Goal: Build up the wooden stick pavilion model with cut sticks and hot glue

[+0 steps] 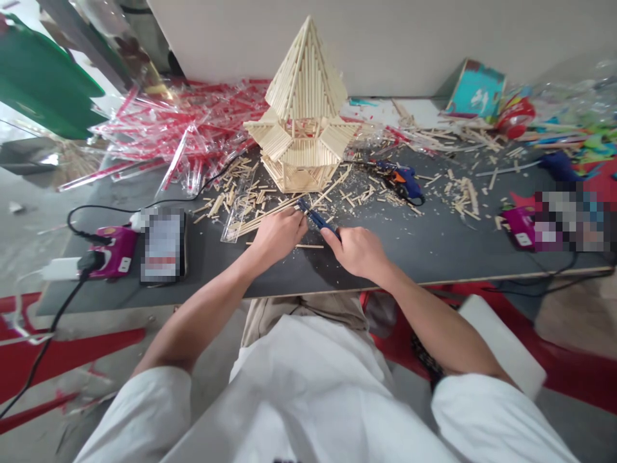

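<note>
Thin pale wooden sticks (270, 215), light and brittle, pinched near their ends by left hand (278, 235) at mid-worktop (434, 251); right hand (359, 251) closed round blue-handled cutters (315, 218).

Cutter (317, 219): between the fingers of both hands — left hand (278, 235), right hand (359, 251).
Stick house (303, 112): just behind the fingers.
Glue gun (403, 180): right of them, behind.
Ruler (240, 209): left of the fingers.

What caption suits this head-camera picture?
Left hand steadies sticks while right hand grips blue cutters before a stick pagoda.
</note>
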### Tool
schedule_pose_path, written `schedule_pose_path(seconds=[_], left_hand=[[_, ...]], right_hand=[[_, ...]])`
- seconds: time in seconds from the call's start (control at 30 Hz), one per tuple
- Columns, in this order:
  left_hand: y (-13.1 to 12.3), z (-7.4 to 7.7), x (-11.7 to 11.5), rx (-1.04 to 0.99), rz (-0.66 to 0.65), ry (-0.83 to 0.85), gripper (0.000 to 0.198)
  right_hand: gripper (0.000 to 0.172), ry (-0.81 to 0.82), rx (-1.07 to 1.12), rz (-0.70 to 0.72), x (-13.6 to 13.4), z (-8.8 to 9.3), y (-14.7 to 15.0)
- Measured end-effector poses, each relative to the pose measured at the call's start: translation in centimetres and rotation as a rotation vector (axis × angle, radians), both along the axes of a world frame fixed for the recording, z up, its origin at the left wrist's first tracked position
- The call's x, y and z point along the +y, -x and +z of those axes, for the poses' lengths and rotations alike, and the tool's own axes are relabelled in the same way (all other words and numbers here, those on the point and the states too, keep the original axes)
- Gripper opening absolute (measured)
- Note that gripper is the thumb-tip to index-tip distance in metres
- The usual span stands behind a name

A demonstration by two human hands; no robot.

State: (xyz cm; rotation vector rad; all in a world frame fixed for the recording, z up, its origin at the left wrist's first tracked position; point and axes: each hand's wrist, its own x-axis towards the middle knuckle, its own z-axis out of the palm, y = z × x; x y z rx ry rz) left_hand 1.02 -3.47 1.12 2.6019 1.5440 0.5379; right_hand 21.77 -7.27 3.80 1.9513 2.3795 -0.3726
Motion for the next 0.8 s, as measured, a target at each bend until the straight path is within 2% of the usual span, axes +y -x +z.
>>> schedule_pose_path(seconds=[0.13, 0.23, 0.3, 0.4, 0.5, 0.63, 0.8], left_hand=[[0.4, 0.7, 0.1, -0.034, -0.077, 0.037, 0.036], [1.3, 1.6, 0.4, -0.197, -0.201, 0.166, 0.035], [1.9, 2.2, 0.6, -0.393, -0.234, 0.362, 0.036], [2.7, 2.5, 1.0, -0.727, -0.216, 0.717, 0.04], [2.9, 2.5, 1.2, -0.981, -0.157, 0.918, 0.04], [2.8, 2.3, 1.3, -1.093, -0.124, 1.036, 0.034], [2.9, 2.0, 1.4, -1.023, -0.14, 1.009, 0.037]], right_hand=[[0.079, -0.012, -0.021, -0.008, -0.5, 0.0, -0.3], [0.077, -0.038, -0.007, -0.042, -1.1, 0.3, -1.9], [0.074, -0.062, 0.001, -0.08, -1.7, 0.3, -3.5], [0.069, -0.128, -0.013, -0.157, -2.7, -0.1, -6.1], [0.066, -0.263, -0.072, -0.266, -3.5, -1.0, -8.8], [0.069, -0.43, -0.203, -0.392, -4.2, -2.9, -12.3], [0.08, -0.465, -0.267, -0.437, -4.7, -4.6, -15.4]])
